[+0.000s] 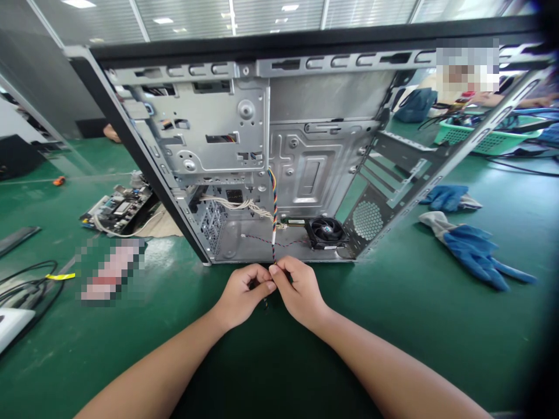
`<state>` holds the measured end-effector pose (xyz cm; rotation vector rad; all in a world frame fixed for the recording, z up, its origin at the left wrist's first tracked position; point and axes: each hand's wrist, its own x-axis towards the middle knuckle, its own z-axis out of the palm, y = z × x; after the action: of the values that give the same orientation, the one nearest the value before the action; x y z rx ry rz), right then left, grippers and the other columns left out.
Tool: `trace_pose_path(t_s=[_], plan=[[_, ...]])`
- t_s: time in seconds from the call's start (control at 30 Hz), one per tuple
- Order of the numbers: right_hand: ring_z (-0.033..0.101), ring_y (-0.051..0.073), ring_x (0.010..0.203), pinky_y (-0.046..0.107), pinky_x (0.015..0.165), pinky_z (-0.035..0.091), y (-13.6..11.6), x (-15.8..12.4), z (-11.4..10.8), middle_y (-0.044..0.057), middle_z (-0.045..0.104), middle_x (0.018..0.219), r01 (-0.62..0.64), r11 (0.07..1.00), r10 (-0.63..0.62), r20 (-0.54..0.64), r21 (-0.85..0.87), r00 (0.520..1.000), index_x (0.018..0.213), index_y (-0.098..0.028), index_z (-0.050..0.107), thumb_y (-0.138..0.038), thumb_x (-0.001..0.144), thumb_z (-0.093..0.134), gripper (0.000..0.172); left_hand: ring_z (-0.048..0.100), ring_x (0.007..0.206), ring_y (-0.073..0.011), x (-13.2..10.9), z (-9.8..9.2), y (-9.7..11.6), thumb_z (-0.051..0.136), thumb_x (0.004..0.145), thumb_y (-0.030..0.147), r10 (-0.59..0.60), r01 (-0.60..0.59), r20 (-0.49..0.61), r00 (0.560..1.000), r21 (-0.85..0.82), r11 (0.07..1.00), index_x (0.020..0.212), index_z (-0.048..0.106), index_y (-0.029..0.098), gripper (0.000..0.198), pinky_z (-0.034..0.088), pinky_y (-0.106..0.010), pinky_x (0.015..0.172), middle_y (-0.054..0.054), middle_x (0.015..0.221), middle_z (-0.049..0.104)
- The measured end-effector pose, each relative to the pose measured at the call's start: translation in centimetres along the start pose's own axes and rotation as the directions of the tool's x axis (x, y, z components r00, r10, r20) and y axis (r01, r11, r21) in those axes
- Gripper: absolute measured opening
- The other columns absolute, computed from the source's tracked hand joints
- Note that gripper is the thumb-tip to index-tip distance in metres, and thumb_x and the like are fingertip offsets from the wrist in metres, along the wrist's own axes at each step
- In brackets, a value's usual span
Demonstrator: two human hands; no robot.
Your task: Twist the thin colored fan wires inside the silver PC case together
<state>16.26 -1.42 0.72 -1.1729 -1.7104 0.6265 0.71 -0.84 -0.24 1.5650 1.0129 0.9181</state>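
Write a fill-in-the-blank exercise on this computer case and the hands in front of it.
1. The left hand and right hand both pinch a multicoloured ____ leading into the computer case.
2. Inside the case lies a round black ____.
3. The gloves right of the case are ____.
4. The circuit board lies ____ of the case.
Missing words: cable; fan; blue; left.

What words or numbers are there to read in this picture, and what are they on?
No text here can be read.
Fan, middle sticker: too small to read.
Circuit board: print too small to read.
Computer case: bare metal, no marks seen.
Coloured wires, pinched by the left hand and right hand: no print seen.
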Motion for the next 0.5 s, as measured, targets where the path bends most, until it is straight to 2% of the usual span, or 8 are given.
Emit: trace_pose_path(t_s=[0.5], plan=[[0.047,0.013,0.059,0.025,0.056,0.035,-0.09,-0.16,-0.05,-0.001,0.050,0.062,0.050,0.999,-0.050,0.027,0.002,0.998,0.066,-0.021,0.044,-0.022,0.092,0.044,0.027,0.052,0.064,-0.0118,-0.27,-0.21,0.62,0.055,0.088,0.036,0.068,-0.071,0.056,0.996,0.066,0.995,0.071,0.058,0.014,0.028,0.041,-0.022,0.063,-0.001,0.068,0.059]])
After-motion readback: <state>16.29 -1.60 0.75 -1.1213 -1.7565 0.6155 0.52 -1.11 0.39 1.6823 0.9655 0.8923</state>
